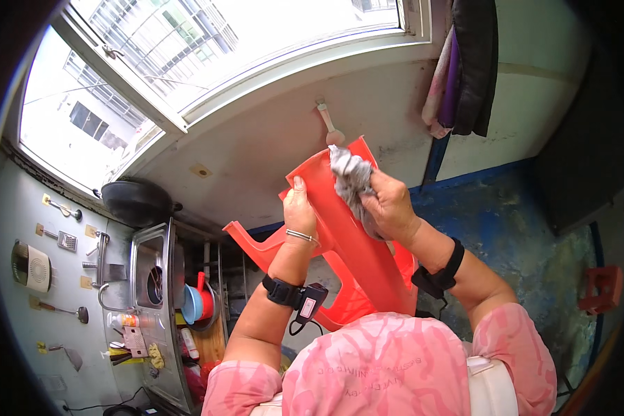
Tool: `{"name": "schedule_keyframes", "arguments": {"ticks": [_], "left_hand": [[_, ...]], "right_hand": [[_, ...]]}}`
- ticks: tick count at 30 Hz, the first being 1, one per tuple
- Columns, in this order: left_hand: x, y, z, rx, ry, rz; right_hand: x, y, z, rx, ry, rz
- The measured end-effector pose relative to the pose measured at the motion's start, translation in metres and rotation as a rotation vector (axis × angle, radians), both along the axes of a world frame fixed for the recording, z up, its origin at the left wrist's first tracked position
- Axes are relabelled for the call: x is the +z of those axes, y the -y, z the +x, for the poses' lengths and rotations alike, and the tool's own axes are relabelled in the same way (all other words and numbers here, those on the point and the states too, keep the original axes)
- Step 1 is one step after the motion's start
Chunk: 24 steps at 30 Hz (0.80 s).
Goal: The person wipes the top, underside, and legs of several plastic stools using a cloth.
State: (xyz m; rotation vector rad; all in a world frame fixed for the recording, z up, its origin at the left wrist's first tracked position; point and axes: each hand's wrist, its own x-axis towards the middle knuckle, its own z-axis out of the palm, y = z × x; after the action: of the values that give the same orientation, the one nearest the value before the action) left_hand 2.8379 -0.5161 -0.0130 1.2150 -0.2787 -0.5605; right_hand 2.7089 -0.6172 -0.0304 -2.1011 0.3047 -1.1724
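Note:
A red plastic stool [361,249] is tilted up in front of my body, one broad leg pointing away from me. My left hand [300,212] grips the edge of that leg, thumb on its outer face. In my right hand [392,203] is a crumpled grey cloth [351,174], pressed against the same leg near its end. Another leg of the stool juts out to the left, beyond my left forearm. My cap and arms hide part of the stool.
At left stands a steel sink [151,265] with bottles and utensils on its counter. A black wok [135,202] rests by the window corner. Kitchen tools hang on the left wall. Dark cloths [476,73] hang at right; a red brick-like block [599,289] is at far right.

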Motion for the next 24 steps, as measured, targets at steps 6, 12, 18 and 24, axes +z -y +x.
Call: {"name": "schedule_keyframes", "arguments": {"ticks": [6,12,18,24], "left_hand": [[-0.03,0.002,0.022,-0.061,0.153,0.13],[-0.001,0.016,0.005,-0.19,-0.033,0.097],[-0.017,0.004,0.034,-0.53,-0.211,0.028],[-0.023,0.004,0.04,-0.667,-0.264,-0.13]], "right_hand": [[0.028,0.011,0.032,0.021,-0.136,0.171],[0.029,0.017,0.028,0.0,-0.104,0.152],[-0.026,-0.007,0.012,-0.035,-0.165,-0.334],[0.004,0.016,-0.021,0.154,0.1,0.758]]}}
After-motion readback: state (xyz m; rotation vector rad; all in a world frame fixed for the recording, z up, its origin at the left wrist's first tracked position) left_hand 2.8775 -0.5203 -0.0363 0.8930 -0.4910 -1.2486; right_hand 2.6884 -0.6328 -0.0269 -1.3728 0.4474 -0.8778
